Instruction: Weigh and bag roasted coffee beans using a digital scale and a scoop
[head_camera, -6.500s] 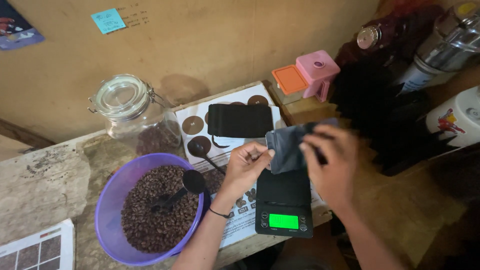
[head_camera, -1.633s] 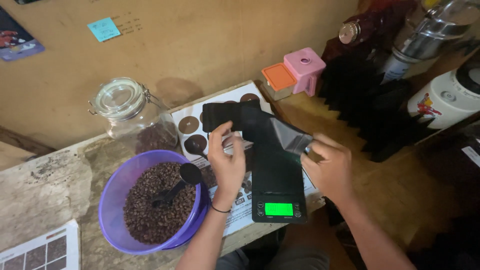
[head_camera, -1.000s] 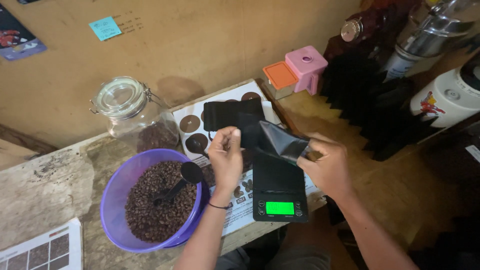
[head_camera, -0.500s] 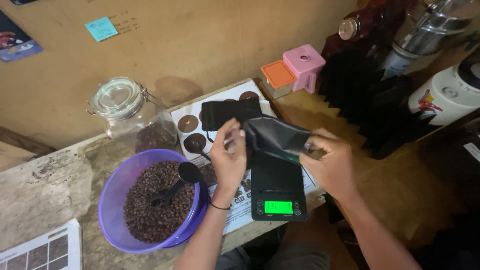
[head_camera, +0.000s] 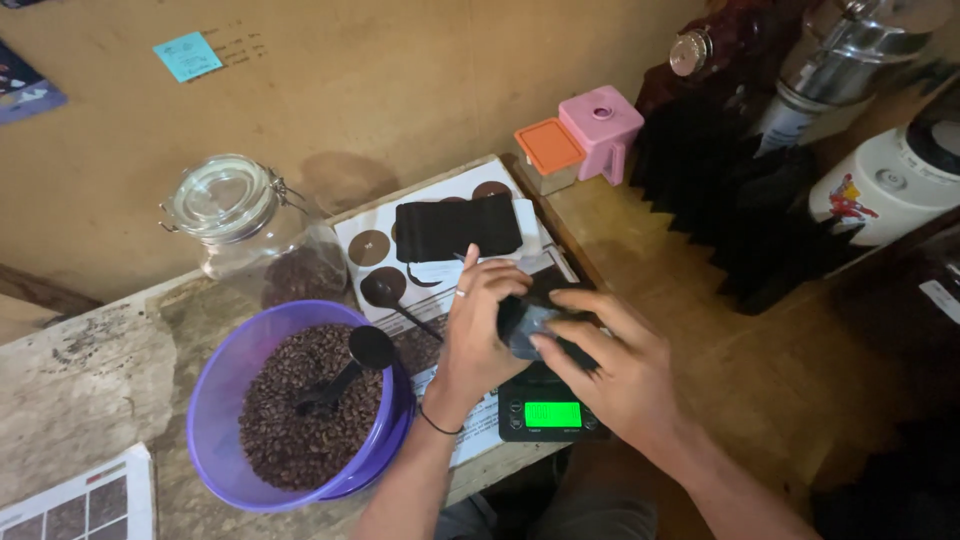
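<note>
Here, a small dark pouch (head_camera: 535, 325) is gripped between both hands, the left hand (head_camera: 480, 325) and the right hand (head_camera: 610, 370) being closed round it, directly over the black scale (head_camera: 552, 412). Left of the hands, a purple bowl (head_camera: 215, 400) of beans is seen on the surface (head_camera: 90, 380).

- Two hands: left hand (head_camera: 478, 335), right hand (head_camera: 612, 372)
- One dark pouch (head_camera: 528, 322) between them
- One flat black pouch (head_camera: 457, 226)
- One scale (head_camera: 553, 412)
- One purple bowl (head_camera: 215, 400) of beans
- One black scoop (head_camera: 352, 362)
- One glass jar (head_camera: 250, 235)
- Two small boxes: orange box (head_camera: 548, 153), pink box (head_camera: 601, 127)
</note>
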